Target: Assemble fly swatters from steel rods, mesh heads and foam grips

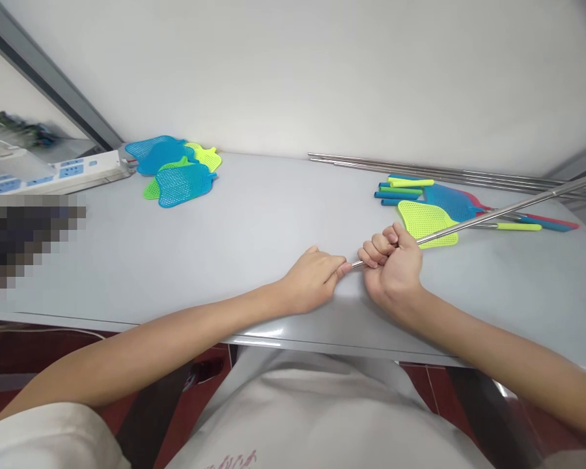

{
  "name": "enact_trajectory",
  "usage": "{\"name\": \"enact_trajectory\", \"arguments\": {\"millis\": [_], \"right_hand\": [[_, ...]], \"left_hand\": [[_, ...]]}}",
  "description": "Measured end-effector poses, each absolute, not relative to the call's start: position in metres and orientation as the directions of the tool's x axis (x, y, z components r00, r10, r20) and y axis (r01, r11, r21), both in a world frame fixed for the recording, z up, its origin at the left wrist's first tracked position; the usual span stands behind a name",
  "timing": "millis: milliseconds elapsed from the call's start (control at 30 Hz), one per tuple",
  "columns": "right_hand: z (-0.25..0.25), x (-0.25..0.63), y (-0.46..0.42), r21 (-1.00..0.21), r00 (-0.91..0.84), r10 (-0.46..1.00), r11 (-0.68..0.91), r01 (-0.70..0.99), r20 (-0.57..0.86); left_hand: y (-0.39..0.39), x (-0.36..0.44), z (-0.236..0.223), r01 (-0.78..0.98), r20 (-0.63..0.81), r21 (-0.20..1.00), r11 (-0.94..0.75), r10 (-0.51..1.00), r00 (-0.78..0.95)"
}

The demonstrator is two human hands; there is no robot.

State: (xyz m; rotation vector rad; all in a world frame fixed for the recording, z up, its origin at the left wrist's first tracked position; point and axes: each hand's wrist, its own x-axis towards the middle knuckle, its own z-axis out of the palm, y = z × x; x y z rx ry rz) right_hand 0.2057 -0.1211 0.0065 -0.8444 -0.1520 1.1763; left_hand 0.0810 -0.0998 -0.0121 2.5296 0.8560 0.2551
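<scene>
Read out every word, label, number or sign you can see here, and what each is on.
None can be read for certain.
Shirt: pink lettering, cut off by the bottom edge, unreadable.
Power strip: any markings are too small to read.
Rod and swatters: no lettering shows.

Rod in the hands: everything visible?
The rod is slim, straight and shiny silver, apparently metal, with what looks like a joint farther right. It slants up rightward, out of frame. The right hand wraps it; the left hand closes on its near end, hiding the tip. It crosses in front of the yellow-green swatter head; contact is unclear.
</scene>
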Motion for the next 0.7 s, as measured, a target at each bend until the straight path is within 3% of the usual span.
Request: {"name": "enact_trajectory", "arguments": {"millis": [233,700], "right_hand": [[0.0,0.213,-0.12,-0.615,0.349,0.878,0.081,-0.785,-0.329],[0.007,0.227,-0.117,-0.519,0.185,0.908,-0.041,-0.854,-0.377]], "left_hand": [[-0.1,0.081,-0.011,0.526,0.045,0.467,-0.711,0.613,0.789],[-0.098,0.078,-0.003,0.475,0.068,0.603,-0.641,0.635,0.77]]}}
